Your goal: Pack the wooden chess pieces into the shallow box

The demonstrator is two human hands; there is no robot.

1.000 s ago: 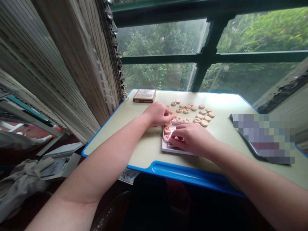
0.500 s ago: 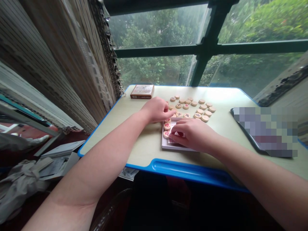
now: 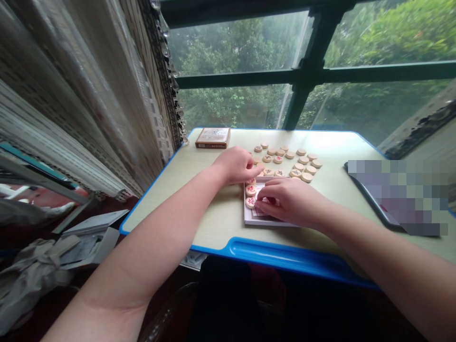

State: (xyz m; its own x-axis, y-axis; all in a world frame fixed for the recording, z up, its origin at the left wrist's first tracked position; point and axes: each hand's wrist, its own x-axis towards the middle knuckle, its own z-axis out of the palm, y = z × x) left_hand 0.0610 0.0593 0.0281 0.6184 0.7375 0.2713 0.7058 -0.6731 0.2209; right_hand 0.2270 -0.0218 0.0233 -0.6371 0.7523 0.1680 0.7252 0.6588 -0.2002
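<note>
A shallow white box tray (image 3: 253,220) lies on the pale desk (image 3: 213,209) with round wooden chess discs (image 3: 251,190) bearing red characters stacked along its left side. My right hand (image 3: 290,202) rests inside the tray, fingertips pinching a disc beside that row. My left hand (image 3: 237,165) sits curled at the tray's far left corner, fingertips on a disc there. Beyond the tray, several loose discs (image 3: 302,167) lie in rows on the desk.
A brown box lid (image 3: 213,137) lies at the desk's far left corner. A dark flat object (image 3: 395,194) sits at the right. The desk has a raised blue front rim (image 3: 285,256). Blinds hang at left, a window behind.
Both hands have stayed at the tray; the fingers shifted only slightly among the discs. The camera view moved a little.
</note>
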